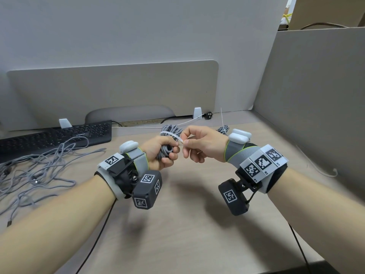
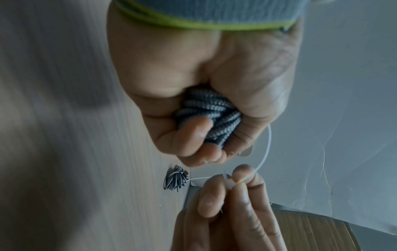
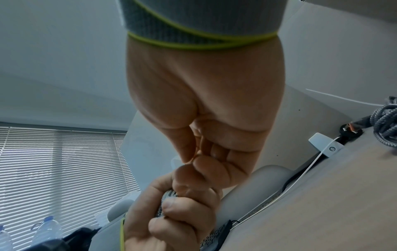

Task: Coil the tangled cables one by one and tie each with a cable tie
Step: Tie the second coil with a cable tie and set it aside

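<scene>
My left hand (image 1: 160, 155) is wrapped tight around the coiled cable (image 1: 167, 144), fingers and thumb curled over the middle of the bundle so the loops cannot spring apart while I work the tie. I hold it clear above the desk (image 1: 187, 224), at chest level, because both ends of the tie need free room around the coil.

The white cable tie (image 1: 171, 135) arcs over the top of the bundle, just past my left knuckles, and runs to my right hand (image 1: 199, 144). There my thumb and forefinger pinch it — the left wrist view shows what looks like the tie's small head squeezed between those fingertips (image 2: 240, 171), with the strap curving back up toward the coil. The remaining right fingers curl loosely under, out of the way. I judge I am either feeding the tail through the head or about to pull it snug; the pictures are too small at the pinch to say which.

Beyond my right wrist, on the desk, lies a finished bundle (image 2: 175, 179) with a tie sticking out of it. Off to the outside of my left forearm sprawls the tangled pile of cables (image 1: 37, 171) still waiting, partly touching the keyboard (image 1: 57, 135).

The risk here is slack — if my left grip loosens before the tie bites, the loops will slide and the bundle will end up lopsided.
</scene>
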Demonstrator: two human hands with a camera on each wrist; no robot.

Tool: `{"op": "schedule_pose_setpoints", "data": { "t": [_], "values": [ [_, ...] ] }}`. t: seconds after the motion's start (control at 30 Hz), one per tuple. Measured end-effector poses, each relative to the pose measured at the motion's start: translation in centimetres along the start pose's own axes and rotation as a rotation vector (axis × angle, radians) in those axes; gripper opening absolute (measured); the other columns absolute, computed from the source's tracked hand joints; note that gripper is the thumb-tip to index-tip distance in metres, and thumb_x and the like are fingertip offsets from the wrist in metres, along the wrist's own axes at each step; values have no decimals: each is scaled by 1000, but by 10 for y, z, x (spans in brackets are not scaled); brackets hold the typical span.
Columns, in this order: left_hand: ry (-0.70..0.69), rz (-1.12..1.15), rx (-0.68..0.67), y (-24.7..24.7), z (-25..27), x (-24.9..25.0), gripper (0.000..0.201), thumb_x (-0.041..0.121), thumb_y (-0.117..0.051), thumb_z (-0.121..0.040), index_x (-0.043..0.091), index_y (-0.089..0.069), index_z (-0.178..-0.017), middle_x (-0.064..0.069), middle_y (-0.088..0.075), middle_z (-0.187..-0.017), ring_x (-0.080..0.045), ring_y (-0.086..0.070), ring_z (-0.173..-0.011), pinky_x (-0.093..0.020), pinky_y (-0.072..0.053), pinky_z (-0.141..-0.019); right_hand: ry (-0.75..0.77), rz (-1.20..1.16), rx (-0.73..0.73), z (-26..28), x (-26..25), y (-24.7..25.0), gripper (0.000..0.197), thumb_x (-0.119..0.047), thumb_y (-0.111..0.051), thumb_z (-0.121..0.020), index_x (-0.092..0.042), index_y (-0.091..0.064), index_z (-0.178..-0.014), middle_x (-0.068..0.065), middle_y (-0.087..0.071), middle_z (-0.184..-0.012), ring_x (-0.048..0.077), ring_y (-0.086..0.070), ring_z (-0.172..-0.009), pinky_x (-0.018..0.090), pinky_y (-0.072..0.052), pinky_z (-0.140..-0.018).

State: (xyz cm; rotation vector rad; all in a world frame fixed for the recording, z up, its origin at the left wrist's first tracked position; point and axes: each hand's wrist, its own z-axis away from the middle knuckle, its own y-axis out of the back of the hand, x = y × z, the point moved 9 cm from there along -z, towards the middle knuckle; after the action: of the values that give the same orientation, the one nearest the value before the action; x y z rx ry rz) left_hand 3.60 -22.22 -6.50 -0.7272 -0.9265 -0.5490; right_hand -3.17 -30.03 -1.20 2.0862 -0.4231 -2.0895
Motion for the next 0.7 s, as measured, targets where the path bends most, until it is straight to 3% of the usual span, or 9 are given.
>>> {"op": "schedule_pose_setpoints", "data": {
  "t": [0.5,0.7],
  "values": [
    [-27,57,-12,-5,0,0,18,6,-43,-91,9,-47,-74,-2,-48,-59,-8,-40,-43,-13,-19,-33,-1,-4,2,0,-3,3,15,2,-44,-97,-12,-48,-93,11,-62,-77,20,-51,-46,25,-37,-44],
    [-64,8,-13,-10,2,-1,19,3,-46,-91,9,-47,-73,-3,-49,-62,-9,-42,-46,-14,-22,-34,-128,87,129,-3,11,14,4,-6,-50,-95,-11,-50,-94,11,-66,-71,24,-52,-46,25,-37,-41]
  ]
}}
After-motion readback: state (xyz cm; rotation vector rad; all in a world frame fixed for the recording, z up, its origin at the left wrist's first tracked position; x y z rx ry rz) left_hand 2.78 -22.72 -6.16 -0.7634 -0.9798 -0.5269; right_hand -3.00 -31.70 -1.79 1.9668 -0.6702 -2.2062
